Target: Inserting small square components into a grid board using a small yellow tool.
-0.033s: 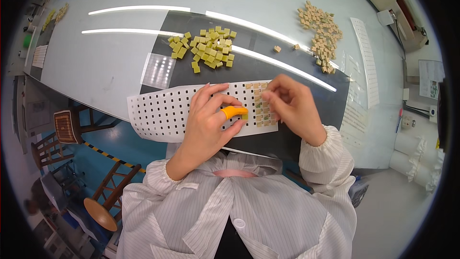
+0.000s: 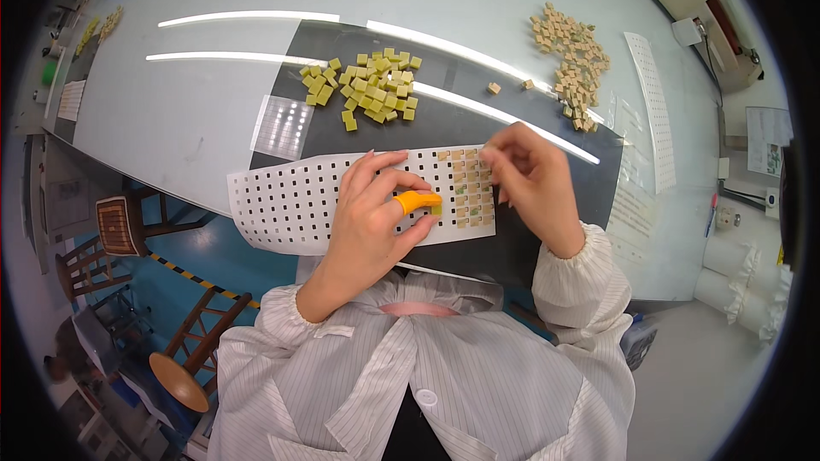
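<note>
A white sheet (image 2: 286, 235) with rows of black square holes lies before me. Its right end carries columns of small beige printed squares (image 2: 459, 177). My left hand (image 2: 373, 209) rests over the middle of the sheet, a yellow finger cot (image 2: 417, 201) on its index finger. A yellow-green cube (image 2: 436, 210) is pinched between that finger and the thumb. My right hand (image 2: 534, 183) is closed in a pinch at the sheet's upper right corner. What its fingertips hold, if anything, is too small to make out.
Beyond the sheet lies a heap of yellow-green cubes (image 2: 371, 90). Farther right are a pile of small beige cubes (image 2: 581, 64) and two loose ones near it. Another holed sheet (image 2: 651, 111) lies at the far right. Wooden stools (image 2: 181, 380) stand left of the table.
My right hand has shifted slightly up, away from the beige squares to the sheet's upper right corner, uncovering more of them. The left hand stays in place.
</note>
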Action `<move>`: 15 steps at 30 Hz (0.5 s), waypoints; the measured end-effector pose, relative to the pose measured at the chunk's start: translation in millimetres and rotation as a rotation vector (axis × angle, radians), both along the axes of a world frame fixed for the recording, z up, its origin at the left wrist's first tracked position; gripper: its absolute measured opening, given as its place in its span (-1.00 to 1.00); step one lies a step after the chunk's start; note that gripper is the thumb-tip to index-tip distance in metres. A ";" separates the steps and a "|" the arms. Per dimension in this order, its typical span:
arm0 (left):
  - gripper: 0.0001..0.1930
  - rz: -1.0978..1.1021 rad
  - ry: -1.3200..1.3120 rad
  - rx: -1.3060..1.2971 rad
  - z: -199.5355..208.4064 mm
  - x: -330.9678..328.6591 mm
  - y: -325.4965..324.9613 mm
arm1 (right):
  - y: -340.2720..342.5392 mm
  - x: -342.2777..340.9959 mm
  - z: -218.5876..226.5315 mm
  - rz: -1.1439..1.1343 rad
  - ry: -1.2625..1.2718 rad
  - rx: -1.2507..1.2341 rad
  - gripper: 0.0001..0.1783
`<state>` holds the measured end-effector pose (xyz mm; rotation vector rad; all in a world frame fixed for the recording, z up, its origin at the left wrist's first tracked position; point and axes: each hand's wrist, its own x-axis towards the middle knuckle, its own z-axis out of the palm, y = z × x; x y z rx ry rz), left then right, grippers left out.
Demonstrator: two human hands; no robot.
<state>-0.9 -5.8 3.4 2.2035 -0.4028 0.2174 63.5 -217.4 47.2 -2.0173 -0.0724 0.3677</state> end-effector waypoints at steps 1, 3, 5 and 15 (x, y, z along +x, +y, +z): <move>-0.77 -0.012 0.016 0.001 1.2 -1.8 -0.4 | -3.6 2.4 -3.0 -0.089 -0.172 -0.069 -0.87; -0.76 -0.024 0.032 0.004 4.1 -6.3 -0.9 | -1.8 3.8 -2.3 -0.160 -0.304 -0.138 -0.85; -0.76 -0.015 0.069 0.023 10.6 -10.3 -2.2 | 3.8 1.7 -4.3 -0.230 -0.432 -0.206 -0.83; -0.70 0.040 -0.021 -0.037 1.4 4.8 -4.1 | 27.6 -27.9 -23.4 0.127 -0.445 -0.278 -0.84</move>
